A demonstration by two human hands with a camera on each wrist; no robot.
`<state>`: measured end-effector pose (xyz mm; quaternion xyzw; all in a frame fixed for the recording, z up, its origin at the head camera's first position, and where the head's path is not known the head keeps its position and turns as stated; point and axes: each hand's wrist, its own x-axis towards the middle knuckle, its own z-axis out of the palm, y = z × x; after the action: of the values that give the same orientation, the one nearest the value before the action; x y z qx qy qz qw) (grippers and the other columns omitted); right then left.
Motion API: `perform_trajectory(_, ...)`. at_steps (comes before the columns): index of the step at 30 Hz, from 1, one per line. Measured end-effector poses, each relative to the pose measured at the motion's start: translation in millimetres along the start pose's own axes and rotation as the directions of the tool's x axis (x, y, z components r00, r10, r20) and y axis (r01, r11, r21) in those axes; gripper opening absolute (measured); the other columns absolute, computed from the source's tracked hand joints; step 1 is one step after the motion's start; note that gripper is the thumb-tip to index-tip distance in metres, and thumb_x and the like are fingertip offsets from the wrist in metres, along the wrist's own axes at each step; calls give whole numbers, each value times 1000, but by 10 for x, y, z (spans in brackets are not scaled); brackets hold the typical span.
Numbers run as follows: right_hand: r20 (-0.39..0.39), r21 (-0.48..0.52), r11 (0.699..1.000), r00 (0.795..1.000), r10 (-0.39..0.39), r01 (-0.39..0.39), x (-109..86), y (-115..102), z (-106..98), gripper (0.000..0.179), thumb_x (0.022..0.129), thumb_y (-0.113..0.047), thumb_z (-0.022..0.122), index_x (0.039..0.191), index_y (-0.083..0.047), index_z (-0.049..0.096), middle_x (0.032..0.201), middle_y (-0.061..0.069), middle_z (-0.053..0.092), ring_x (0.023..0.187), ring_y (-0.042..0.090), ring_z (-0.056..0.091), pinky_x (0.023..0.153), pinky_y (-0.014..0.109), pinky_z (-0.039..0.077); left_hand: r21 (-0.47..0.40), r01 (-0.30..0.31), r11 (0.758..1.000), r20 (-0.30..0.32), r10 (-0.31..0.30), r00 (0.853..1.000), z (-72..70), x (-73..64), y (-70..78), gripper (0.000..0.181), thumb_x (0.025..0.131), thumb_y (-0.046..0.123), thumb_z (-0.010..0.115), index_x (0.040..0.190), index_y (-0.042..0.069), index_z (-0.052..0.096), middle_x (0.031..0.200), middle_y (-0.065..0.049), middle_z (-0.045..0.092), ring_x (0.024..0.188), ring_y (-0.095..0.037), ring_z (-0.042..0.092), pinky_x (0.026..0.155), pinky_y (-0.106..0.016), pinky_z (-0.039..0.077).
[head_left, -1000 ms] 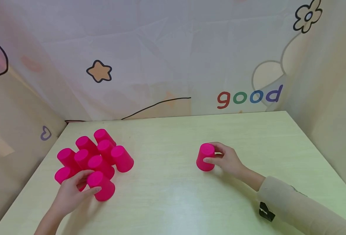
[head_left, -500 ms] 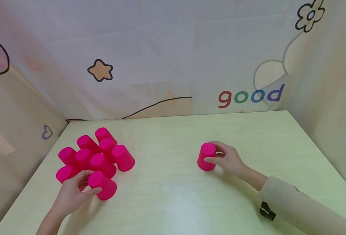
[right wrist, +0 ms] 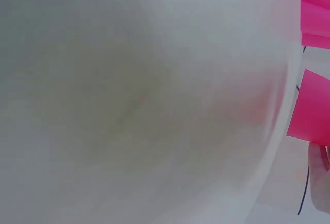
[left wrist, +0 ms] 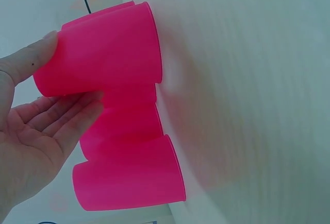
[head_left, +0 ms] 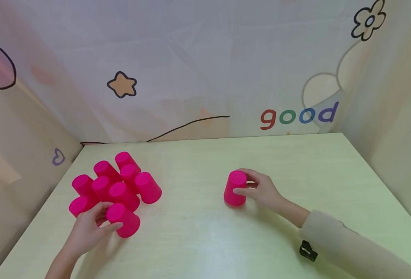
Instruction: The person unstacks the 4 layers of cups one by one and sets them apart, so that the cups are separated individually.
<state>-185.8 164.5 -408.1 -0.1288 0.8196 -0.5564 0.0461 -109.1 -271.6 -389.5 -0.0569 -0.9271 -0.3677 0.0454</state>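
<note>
In the head view, several pink cups stand upside down in a cluster at the left, such as the front right pink cup [head_left: 148,188]. My left hand [head_left: 87,230] grips the nearest cup [head_left: 123,221] of the cluster between thumb and fingers. That cup [left wrist: 103,51] is upside down in the left wrist view, with other cups behind it. Right of the table's middle, my right hand [head_left: 264,190] pinches a single pink cup [head_left: 235,190], bottom up. In the right wrist view a gap shows between that cup [right wrist: 313,108] and the tabletop.
The pale wooden table [head_left: 191,248] bears all the cups. A printed cloth [head_left: 177,58] with a star, a flower and the word "good" hangs behind it and along both sides. A black clip-like piece [head_left: 308,250] is at the right sleeve [head_left: 345,240].
My right hand has shifted left with its cup in the last half second, and the cup's base now shows a slight gap above the table. The left hand keeps its grip on the near cup.
</note>
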Motion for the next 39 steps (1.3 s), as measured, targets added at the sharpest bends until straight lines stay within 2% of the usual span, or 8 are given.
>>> perform_trajectory(3, 4, 12, 1000, 1000, -27, 27, 52, -41, 57, 60, 76, -23, 75, 128, -10, 49, 119, 8, 54, 104, 26, 54, 80, 33, 51, 2, 4, 1000, 2, -4, 1000, 0, 6, -7, 47, 73, 17, 77, 111, 0, 55, 97, -8, 60, 87, -24, 62, 75, -32, 53)
perform_trajectory(5, 9, 21, 999, 1000, -28, 28, 50, -152, 99, 57, 77, -18, 73, 128, -8, 49, 118, 10, 55, 104, 27, 54, 80, 33, 51, 1, 6, 1000, 3, -6, 1000, 1, 8, -12, 47, 73, 17, 77, 111, 0, 55, 98, -9, 60, 87, -24, 61, 75, -33, 53)
perform_trajectory(10, 21, 35, 999, 999, -35, 34, 114, -261, 232, 56, 77, -14, 73, 127, -8, 50, 118, 10, 55, 102, 28, 55, 79, 34, 51, -3, 6, 1000, 0, -6, 1000, 5, 12, -10, 47, 72, 16, 77, 110, -1, 56, 97, -9, 60, 87, -24, 62, 75, -33, 53)
perform_trajectory(12, 27, 48, 997, 998, -54, 53, 178, -221, 288, 55, 76, -17, 74, 126, -11, 51, 117, 7, 56, 102, 26, 56, 79, 33, 52, -4, 4, 1000, -2, -4, 1000, 10, 13, -13, 47, 72, 15, 78, 110, -1, 56, 96, -9, 60, 86, -24, 62, 75, -33, 53)
perform_trajectory(20, 55, 63, 994, 994, -94, 91, 302, -323, 493, 52, 76, -16, 74, 124, -12, 54, 112, 4, 58, 97, 23, 58, 76, 32, 52, -2, -24, 1000, -14, 24, 1000, 19, 14, -33, 45, 70, 11, 78, 107, -1, 57, 94, -8, 60, 84, -23, 63, 74, -32, 53)
perform_trajectory(30, 96, 76, 987, 985, -146, 139, 512, -503, 817, 51, 76, -16, 74, 123, -9, 55, 111, 6, 60, 98, 27, 57, 77, 30, 51, 1, -43, 999, -21, 43, 999, 6, 12, -30, 44, 70, 11, 78, 106, -1, 57, 93, -8, 60, 83, -23, 63, 73, -34, 53)
perform_trajectory(39, 110, 28, 990, 984, -141, 139, 723, -612, 1150, 53, 75, -21, 75, 123, -14, 55, 109, 0, 60, 97, 19, 56, 72, 27, 51, -4, -59, 998, -41, 58, 997, 11, 2, -43, 43, 69, 11, 79, 105, -1, 57, 91, -6, 61, 81, -20, 63, 72, -33, 53)
